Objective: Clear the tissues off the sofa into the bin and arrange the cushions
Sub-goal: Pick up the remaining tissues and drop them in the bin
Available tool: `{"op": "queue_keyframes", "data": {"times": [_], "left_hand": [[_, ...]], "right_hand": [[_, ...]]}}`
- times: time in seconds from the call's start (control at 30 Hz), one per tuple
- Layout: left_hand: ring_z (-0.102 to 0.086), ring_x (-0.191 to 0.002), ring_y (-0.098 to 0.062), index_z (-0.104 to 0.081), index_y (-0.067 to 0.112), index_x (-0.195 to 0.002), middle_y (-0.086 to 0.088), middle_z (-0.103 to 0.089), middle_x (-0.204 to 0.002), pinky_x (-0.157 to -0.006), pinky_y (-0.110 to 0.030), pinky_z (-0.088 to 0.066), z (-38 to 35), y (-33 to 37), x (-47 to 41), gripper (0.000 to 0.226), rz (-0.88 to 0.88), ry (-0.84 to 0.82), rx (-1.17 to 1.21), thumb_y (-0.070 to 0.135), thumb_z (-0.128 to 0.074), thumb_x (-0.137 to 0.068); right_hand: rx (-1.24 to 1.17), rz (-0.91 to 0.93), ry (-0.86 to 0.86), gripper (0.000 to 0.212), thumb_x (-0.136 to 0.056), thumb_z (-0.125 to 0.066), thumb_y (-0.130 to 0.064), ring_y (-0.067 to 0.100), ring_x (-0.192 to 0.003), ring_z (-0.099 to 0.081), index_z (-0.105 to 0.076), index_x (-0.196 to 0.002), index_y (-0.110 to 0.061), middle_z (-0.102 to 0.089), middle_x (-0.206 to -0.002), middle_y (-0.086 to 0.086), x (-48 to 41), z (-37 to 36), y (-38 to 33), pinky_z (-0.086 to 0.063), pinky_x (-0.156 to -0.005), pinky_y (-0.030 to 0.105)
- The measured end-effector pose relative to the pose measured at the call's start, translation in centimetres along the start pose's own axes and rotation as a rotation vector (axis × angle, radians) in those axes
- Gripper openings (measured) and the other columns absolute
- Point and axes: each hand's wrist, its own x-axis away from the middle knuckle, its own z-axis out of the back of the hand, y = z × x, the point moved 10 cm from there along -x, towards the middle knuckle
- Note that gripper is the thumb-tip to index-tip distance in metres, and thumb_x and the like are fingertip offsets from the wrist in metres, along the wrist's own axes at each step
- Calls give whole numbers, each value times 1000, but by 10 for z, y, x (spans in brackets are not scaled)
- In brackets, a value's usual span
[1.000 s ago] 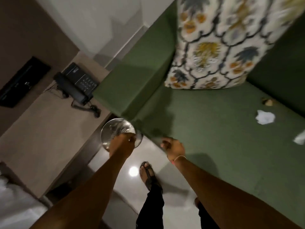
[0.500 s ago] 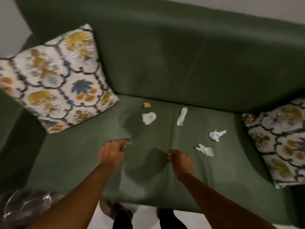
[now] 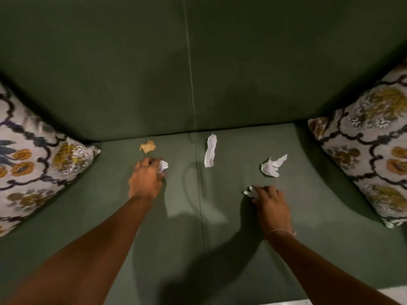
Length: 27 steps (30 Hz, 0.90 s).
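Note:
On the green sofa seat (image 3: 110, 216) my left hand (image 3: 145, 180) closes its fingers on a crumpled white tissue (image 3: 163, 166). My right hand (image 3: 272, 204) grips another white tissue (image 3: 249, 192) at its fingertips. Three pieces lie loose near the backrest: a tan scrap (image 3: 147, 146), a long white tissue (image 3: 210, 150) and a crumpled white tissue (image 3: 273, 166). A floral cushion (image 3: 33, 168) leans in the left corner and a second floral cushion (image 3: 374, 150) in the right corner. The bin is out of view.
The sofa backrest (image 3: 198, 62) fills the upper part of the view, with a seam running down its middle. A sliver of pale floor (image 3: 392, 298) shows at the bottom right, past the seat's front edge.
My view swung from the bin and side table to the sofa seat. Both hands reached forward over the seat, and each has closed on a white tissue.

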Motion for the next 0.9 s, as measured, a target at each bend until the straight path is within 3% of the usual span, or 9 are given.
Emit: {"op": "queue_keyframes", "data": {"times": [0.13, 0.23, 0.33, 0.4, 0.47, 0.57, 0.73, 0.83, 0.9], "left_hand": [[-65, -87, -41, -73, 27, -96, -10, -70, -100, -70, -44, -52, 4, -6, 7, 22, 8, 40, 39, 12, -63, -84], [-62, -93, -35, -75, 26, -93, -5, -69, -97, -69, -42, -52, 22, -6, 6, 18, -14, 107, 48, 16, -66, -82], [-55, -103, -29, -77, 27, -93, 1, -64, -113, -79, -42, -51, 48, -7, -11, 16, -14, 192, 26, 20, -68, -82], [-55, -111, -31, -76, 29, -97, 0, -61, -127, -88, -43, -50, 55, -8, -27, 18, 9, 172, 10, 21, -69, -82], [-55, -117, -35, -75, 30, -103, -1, -55, -139, -93, -45, -48, 50, -9, -42, 23, 37, 85, -35, 20, -67, -84], [-60, -112, -38, -75, 31, -102, 0, -56, -139, -89, -45, -50, 42, -6, -55, 22, 30, 43, -73, 21, -66, -84], [-66, -100, -36, -75, 29, -97, -1, -71, -115, -81, -42, -53, 35, -11, -53, 21, 20, 76, -31, 17, -66, -84], [-67, -92, -38, -75, 29, -97, -4, -73, -108, -75, -41, -52, 37, -18, -40, 20, 42, 122, 20, 18, -65, -83], [-68, -91, -37, -75, 30, -99, -2, -74, -107, -74, -39, -52, 40, -21, -28, 22, 50, 150, 55, 19, -65, -83]], "right_hand": [[-96, 26, -7, 27, -95, -50, -33, 19, -103, -52, -64, -117, -27, -66, -109, -1, -3, 6, 0, -49, -84, 34], [-138, 77, 190, 23, -89, -57, -32, 24, -98, -54, -72, -106, -22, -70, -103, 2, -10, 42, -5, -48, -78, 36], [-61, 27, 314, 22, -84, -64, -30, 32, -121, -47, -72, -104, -24, -61, -127, 10, -30, 69, 3, -42, -101, 44], [20, -13, 241, 23, -82, -67, -30, 36, -139, -30, -70, -105, -29, -45, -146, 11, -50, 68, 11, -24, -113, 49], [32, -12, 152, 23, -81, -69, -29, 36, -142, -24, -70, -104, -30, -38, -151, 11, -64, 60, 16, -19, -115, 49], [-39, -9, 77, 23, -84, -66, -23, 31, -132, -39, -70, -106, -28, -49, -141, 10, -73, 48, 18, -34, -110, 45], [-95, 14, 69, 27, -87, -62, -12, 23, -106, -59, -68, -110, -24, -66, -114, 7, -69, 42, 13, -46, -96, 36], [-365, -10, 100, 26, -87, -61, -12, 16, -94, -67, -69, -106, -28, -73, -105, 2, -65, 44, -10, -52, -86, 25], [-502, 15, 94, 34, -87, -63, -17, 17, -83, -70, -63, -115, -36, -74, -99, 4, -69, 47, -42, -56, -76, 21]]}}
